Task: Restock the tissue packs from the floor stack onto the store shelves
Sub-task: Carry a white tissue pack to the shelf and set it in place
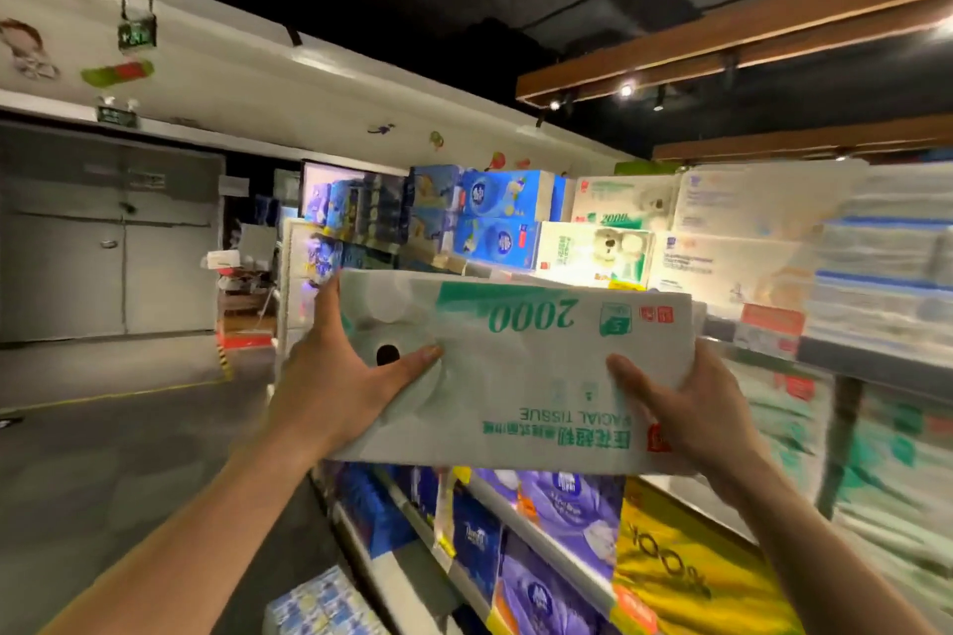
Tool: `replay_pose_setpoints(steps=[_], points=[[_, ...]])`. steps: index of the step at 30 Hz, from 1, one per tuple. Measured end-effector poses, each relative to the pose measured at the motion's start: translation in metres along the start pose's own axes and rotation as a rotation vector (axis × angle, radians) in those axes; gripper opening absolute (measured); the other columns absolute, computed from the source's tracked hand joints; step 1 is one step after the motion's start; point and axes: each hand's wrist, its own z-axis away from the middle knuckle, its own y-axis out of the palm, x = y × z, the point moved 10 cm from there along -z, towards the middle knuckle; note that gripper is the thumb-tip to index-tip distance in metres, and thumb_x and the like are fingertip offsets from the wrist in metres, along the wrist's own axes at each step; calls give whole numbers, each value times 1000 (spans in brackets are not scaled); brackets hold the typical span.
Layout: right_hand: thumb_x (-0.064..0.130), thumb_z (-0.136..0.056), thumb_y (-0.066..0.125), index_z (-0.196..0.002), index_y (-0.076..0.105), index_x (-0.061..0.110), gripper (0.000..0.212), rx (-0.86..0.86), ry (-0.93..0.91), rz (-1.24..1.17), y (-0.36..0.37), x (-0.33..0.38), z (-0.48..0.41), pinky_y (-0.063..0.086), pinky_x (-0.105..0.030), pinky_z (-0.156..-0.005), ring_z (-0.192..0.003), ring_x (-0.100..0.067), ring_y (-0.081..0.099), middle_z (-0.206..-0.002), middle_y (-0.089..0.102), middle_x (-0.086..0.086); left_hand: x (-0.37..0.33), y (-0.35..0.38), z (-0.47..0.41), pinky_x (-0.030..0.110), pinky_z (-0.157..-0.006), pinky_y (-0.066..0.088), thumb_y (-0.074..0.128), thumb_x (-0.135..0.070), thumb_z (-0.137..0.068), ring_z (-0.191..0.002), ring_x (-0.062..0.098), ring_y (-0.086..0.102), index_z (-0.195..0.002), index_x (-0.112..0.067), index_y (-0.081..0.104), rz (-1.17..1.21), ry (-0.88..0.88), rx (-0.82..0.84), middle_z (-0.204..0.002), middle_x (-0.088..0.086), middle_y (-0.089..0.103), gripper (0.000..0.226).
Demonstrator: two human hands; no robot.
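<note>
I found the tissue pack (515, 376) at the centre of the view, held in the air in front of the store shelves (851, 361), long side running from 9 to 3 o'clock, and resting on no surface that I could see. Its green printing, "2000" and "FACIAL TISSUE", read upside down to me. The left hand (335, 376) gripped the pack's 9 o'clock end: the thumb lay across the near face, and the fingers (325, 280) were curled over the far edge. The right hand (691, 418) gripped the end at 4 o'clock, thumb pressed on the near face, the rest of the hand wrapped round the corner and mostly hidden behind the pack. I could not tell whether the far edge of the pack touched the shelving. Beyond the pack at 12 o'clock stood blue packs (503, 193) stacked two high, and just beside them, toward 1 o'clock, white-and-green packs (593, 253) of the same print as the one held. Below the pack, at 6 o'clock, purple packs (562, 505) filled a lower shelf, with a yellow pack (670, 572) next to them at 5 o'clock. The grey floor (103, 454) lay at 8 o'clock and grey doors (103, 248) at 9 o'clock. The 3 o'clock side was blurred.
</note>
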Motion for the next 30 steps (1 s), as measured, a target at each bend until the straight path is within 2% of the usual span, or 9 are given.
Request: replay_pose_setpoints(steps=[2, 5, 9, 13, 19, 22, 24, 26, 30], points=[[79, -58, 76, -101, 58, 26, 70, -58, 29, -16, 32, -10, -36, 61, -43, -63, -78, -16, 73, -94, 74, 6, 29, 25, -58, 40, -94, 51, 77, -76, -52, -111, 22, 59, -148, -36, 23, 57, 35, 10, -131, -3, 57, 118], [86, -50, 73, -102, 52, 31, 78, -114, 71, -1, 65, -23, -94, 62, -44, -58, -80, -19, 73, -96, 72, 4, 53, 66, -142, 36, -91, 50, 82, -69, -52, -112, 25, 61, -148, -35, 25, 103, 77, 54, -131, 0, 59, 117], [90, -50, 69, -112, 53, 27, 90, -160, 108, 80, 84, -36, -171, 63, -43, -65, -86, -19, 72, -102, 70, 4, 56, 123, -243, 39, -91, 49, 79, -70, -52, -114, 30, 62, -147, -31, 26, 138, 165, 95, -132, 7, 60, 116], [79, -57, 73, -113, 56, 20, 83, -251, 98, 149, 82, -47, -241, 62, -46, -75, -88, -18, 69, -102, 69, 3, 55, 191, -320, 40, -90, 47, 79, -65, -58, -114, 32, 60, -147, -30, 27, 195, 225, 125, -129, 5, 60, 109], [84, -52, 72, -114, 59, 22, 89, -319, 51, 187, 69, -85, -347, 62, -46, -76, -90, -18, 71, -104, 71, 5, 36, 291, -413, 40, -91, 46, 79, -65, -58, -113, 29, 58, -143, -30, 33, 293, 305, 115, -116, -8, 51, 102], [88, -46, 70, -115, 60, 23, 95, -361, 15, 208, 57, -93, -408, 61, -47, -79, -92, -17, 70, -105, 70, 7, 25, 337, -462, 42, -94, 50, 79, -73, -55, -111, 30, 60, -141, -29, 35, 340, 309, 97, -122, -2, 58, 106], [89, -45, 68, -116, 60, 22, 97, -378, -11, 246, 52, -97, -445, 61, -48, -79, -92, -18, 69, -106, 70, 6, 17, 368, -494, 42, -90, 51, 80, -70, -58, -103, 27, 61, -137, -28, 37, 381, 320, 101, -116, -1, 59, 99], [89, -47, 69, -113, 62, 22, 95, -407, -27, 277, 48, -103, -480, 61, -49, -78, -91, -19, 69, -104, 70, 5, 9, 395, -524, 40, -87, 51, 78, -66, -61, -98, 24, 62, -133, -26, 40, 410, 330, 95, -110, -2, 61, 91], [82, -55, 73, -112, 58, 22, 84, -446, -15, 311, 45, -123, -534, 60, -48, -79, -92, -20, 68, -106, 69, 4, 0, 444, -572, 36, -85, 45, 76, -65, -64, -98, 23, 57, -134, -25, 37, 433, 337, 89, -110, -1, 58, 90]])
